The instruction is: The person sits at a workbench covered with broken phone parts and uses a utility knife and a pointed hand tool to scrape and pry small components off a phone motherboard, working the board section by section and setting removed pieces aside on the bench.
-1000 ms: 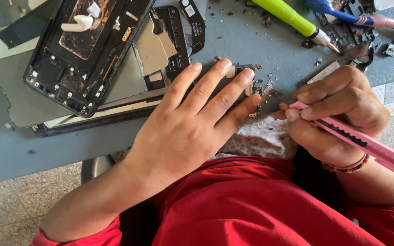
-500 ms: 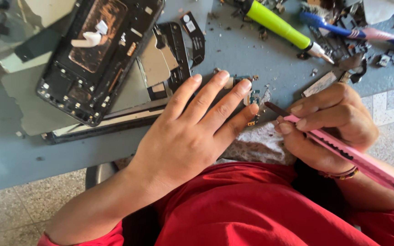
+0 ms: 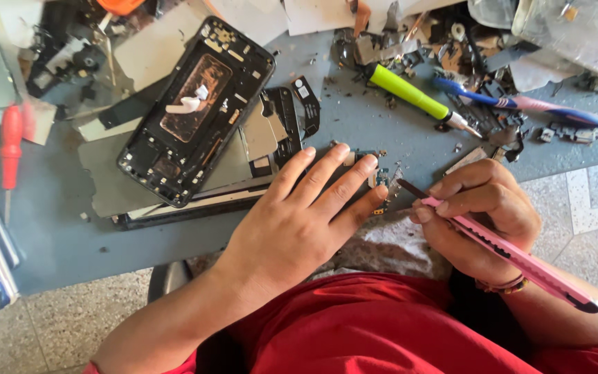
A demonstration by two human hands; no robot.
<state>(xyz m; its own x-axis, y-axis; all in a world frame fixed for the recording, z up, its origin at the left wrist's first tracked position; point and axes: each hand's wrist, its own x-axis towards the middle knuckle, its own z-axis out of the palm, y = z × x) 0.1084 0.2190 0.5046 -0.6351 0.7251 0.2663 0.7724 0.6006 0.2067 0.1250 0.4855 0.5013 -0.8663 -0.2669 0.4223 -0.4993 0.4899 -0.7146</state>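
My left hand (image 3: 299, 225) lies flat, fingers spread, at the front edge of the grey work mat (image 3: 57, 235), its fingertips over a few small circuit parts (image 3: 381, 181). My right hand (image 3: 482, 215) grips a pink utility knife (image 3: 513, 253) like a pen, its dark blade tip pointing toward the small parts just right of my left fingers. An opened black phone frame (image 3: 195, 118) lies up and to the left on a stack of metal plates.
A green-handled screwdriver (image 3: 413, 97) and a blue and pink tool (image 3: 520, 104) lie at the back right. A red screwdriver (image 3: 10, 149) lies at far left. Loose phone parts and scraps litter the back edge. Red clothing fills the bottom; tiled floor lies at right.
The view has tilted so more of the table's back shows. The knife tip has edged closer to the small parts by my left fingers. My left hand stays flat.
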